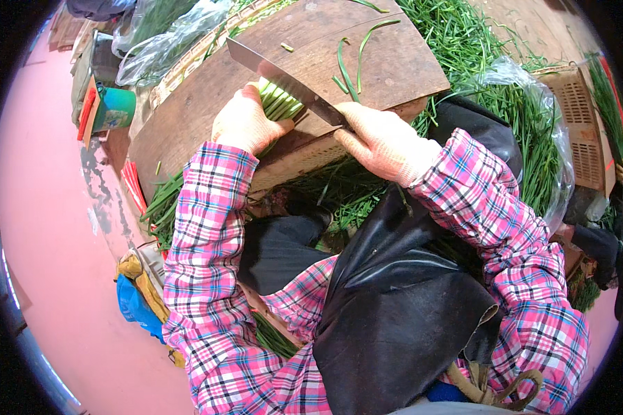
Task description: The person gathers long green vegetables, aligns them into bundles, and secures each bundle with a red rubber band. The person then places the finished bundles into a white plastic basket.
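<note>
My left hand (249,122), in a pale knitted glove, grips a bundle of green stalks (279,101) near its pale cut ends, above the near edge of a wooden board (311,57). My right hand (381,140), gloved alike, holds a cleaver (290,83) whose wide steel blade slants to the upper left, beside the stalks. Whether the blade touches them I cannot tell. Some loose green leaves (361,57) and a short cut piece (287,47) lie on the board. The cleaver's handle is hidden in my right hand.
Heaped green leaves (462,41) lie right of the board, some in clear plastic. Plastic crates (581,129) stand at the far right, near another person's dark sleeve (594,249). At the left are a green container (115,108) and red strips (133,184). A black apron (394,321) covers my lap.
</note>
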A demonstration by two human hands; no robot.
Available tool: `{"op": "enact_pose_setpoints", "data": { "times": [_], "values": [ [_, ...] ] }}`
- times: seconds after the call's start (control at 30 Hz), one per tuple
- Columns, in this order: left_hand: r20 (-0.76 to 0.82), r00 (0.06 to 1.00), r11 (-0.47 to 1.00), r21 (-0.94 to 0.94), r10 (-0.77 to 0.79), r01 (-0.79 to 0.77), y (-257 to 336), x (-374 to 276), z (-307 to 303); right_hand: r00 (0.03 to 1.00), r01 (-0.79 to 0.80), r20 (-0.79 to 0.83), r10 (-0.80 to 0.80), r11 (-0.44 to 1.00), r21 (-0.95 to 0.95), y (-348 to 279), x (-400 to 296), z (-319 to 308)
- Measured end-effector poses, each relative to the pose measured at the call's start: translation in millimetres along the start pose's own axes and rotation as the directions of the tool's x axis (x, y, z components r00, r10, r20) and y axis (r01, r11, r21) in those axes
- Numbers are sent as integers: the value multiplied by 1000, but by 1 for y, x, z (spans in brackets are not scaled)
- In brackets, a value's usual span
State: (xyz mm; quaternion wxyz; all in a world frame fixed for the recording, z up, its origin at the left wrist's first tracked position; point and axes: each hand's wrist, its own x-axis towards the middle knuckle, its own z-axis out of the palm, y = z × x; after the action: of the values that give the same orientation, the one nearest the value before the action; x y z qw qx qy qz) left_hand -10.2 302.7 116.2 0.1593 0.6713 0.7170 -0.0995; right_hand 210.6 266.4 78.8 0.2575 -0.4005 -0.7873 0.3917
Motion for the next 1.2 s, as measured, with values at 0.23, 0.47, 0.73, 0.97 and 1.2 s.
{"op": "enact_pose_setpoints", "data": {
  "times": [0.23, 0.47, 0.73, 0.97, 1.2],
  "values": [
    [9, 1000, 1000, 10, 13, -13, -3, 4, 2, 997, -47, 60, 52, 996, -69, 5, 3, 3],
    [15, 1000, 1000, -2, -9, 9, -1, 2, 0, 996, -62, 65, 67, 995, -76, 1, 2, 1],
    [-33, 999, 1000, -4, -23, 23, -1, 1, 4, 994, -67, 81, 75, 993, -97, -4, 2, 0],
    [-5, 999, 998, -41, -39, 39, -2, 4, 4, 968, -182, 132, 214, 958, -220, -15, 15, 9],
    [-8, 1000, 998, -47, -28, 28, -1, 4, 1, 969, -187, 119, 215, 959, -215, -20, 33, 8]
  ]
}}
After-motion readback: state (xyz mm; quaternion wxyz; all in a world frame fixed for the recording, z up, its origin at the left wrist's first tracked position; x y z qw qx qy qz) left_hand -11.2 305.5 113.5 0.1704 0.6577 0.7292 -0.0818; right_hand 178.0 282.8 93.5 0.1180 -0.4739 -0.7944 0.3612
